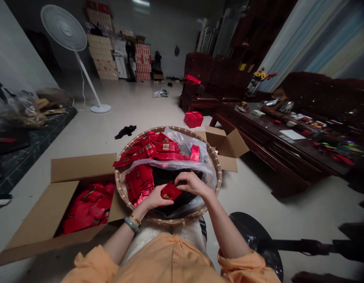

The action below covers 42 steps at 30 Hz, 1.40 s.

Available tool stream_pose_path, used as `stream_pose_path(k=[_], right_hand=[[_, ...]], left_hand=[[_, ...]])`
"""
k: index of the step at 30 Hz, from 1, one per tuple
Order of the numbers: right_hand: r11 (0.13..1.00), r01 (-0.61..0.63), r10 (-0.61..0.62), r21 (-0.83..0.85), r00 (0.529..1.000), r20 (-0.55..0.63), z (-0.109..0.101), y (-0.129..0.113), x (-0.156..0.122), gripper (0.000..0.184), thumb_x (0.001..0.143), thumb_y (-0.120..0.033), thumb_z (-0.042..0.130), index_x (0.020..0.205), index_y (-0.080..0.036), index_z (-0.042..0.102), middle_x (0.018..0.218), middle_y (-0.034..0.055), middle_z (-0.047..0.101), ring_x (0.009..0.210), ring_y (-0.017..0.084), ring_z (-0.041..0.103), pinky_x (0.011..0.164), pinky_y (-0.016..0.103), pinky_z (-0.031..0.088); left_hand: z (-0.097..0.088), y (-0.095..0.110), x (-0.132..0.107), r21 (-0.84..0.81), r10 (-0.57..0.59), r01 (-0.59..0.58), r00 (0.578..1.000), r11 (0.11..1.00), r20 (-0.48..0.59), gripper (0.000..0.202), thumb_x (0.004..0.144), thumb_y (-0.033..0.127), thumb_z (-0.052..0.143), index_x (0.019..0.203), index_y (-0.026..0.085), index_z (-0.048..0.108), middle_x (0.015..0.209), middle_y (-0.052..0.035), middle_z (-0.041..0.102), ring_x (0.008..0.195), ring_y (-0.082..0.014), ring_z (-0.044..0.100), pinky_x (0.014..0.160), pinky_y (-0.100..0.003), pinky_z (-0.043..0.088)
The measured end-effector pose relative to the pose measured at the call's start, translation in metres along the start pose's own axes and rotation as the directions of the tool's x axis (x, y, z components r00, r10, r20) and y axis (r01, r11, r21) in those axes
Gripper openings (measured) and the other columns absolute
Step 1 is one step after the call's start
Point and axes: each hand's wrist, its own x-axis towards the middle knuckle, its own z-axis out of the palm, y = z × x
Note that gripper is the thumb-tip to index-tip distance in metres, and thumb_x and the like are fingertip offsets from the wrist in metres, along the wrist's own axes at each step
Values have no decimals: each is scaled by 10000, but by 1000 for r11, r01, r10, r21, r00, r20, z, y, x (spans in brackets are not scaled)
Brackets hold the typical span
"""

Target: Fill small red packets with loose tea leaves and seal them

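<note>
My left hand [157,197] holds a small red packet [170,191] with a gold print, over a round woven basket [219,169] on my lap. Closed fingers of my right hand [190,182] meet the packet's upper right edge; what lies between their tips is hidden. Beneath both hands is a dark loose mass [162,176] in a clear plastic bag [210,175]. A stack of red packets [139,181] lies left of my left hand. More red packets [166,147], some with gold labels, are heaped at the basket's far side.
An open cardboard box [49,204] with red packets [87,206] stands left of the basket. Another open box [226,143] is at its far right, near a red box [193,119]. A dark wooden table [258,141] stands right, a white fan [101,108] far left, a black round base [255,239] near right.
</note>
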Motion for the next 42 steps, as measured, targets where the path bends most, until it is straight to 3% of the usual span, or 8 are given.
stream_pose_path(k=[4,11,17,22,26,32,38,42], right_hand=[[1000,19,-19,-17,1000,-13,4,4,1,126,709,-78,605,770,-180,648,882,29,645,815,148,585,750,243,430],[982,-188,186,12,979,83,4,11,1,118,703,-154,632,798,-174,698,797,16,692,765,169,627,722,239,438],[991,-68,34,114,959,283,0,6,1,266,722,-236,636,978,-221,705,1059,31,675,1054,226,575,886,266,405],[974,-226,196,11,867,458,14,17,7,219,680,-191,626,871,-148,724,706,-21,678,673,156,596,621,204,428],[965,-244,262,-96,887,379,27,23,15,124,633,-163,632,706,-103,713,550,-37,589,552,112,493,523,186,357],[970,-241,222,26,928,298,16,22,16,161,693,-206,562,631,-140,695,493,-73,482,503,76,390,503,176,314],[968,-249,240,17,948,207,4,18,14,166,686,-153,556,723,-128,716,576,-37,564,525,79,436,517,178,318],[985,-166,171,-49,971,168,3,16,15,142,688,-129,566,717,-129,705,636,-11,617,565,92,487,547,184,337]], left_hand=[[0,-1,-2,8,-17,17,1000,1000,-4,534,523,279,755,1005,119,589,865,-6,621,763,-146,536,734,-261,440],[0,5,-6,33,-38,38,999,999,4,539,507,267,755,1001,125,594,851,-5,631,762,-154,546,725,-272,450],[0,8,-6,47,-3,1,999,999,46,520,511,264,760,985,127,596,852,-4,631,757,-146,541,716,-257,441],[0,11,-4,184,3,-14,998,983,62,448,518,284,748,913,125,606,800,5,622,721,-139,532,667,-233,423],[-1,8,0,232,11,-20,999,973,37,423,532,280,726,907,125,604,787,5,624,702,-135,523,652,-228,415],[-5,-5,8,207,42,-41,999,977,-1,441,560,355,717,925,129,619,789,-1,634,692,-142,533,642,-229,422],[-2,-8,11,176,44,-41,999,983,-11,413,585,351,707,916,119,623,773,7,635,671,-127,523,629,-216,412],[-1,-5,11,178,35,-29,999,984,-34,379,585,344,712,875,115,628,750,9,630,649,-117,510,602,-205,399]])
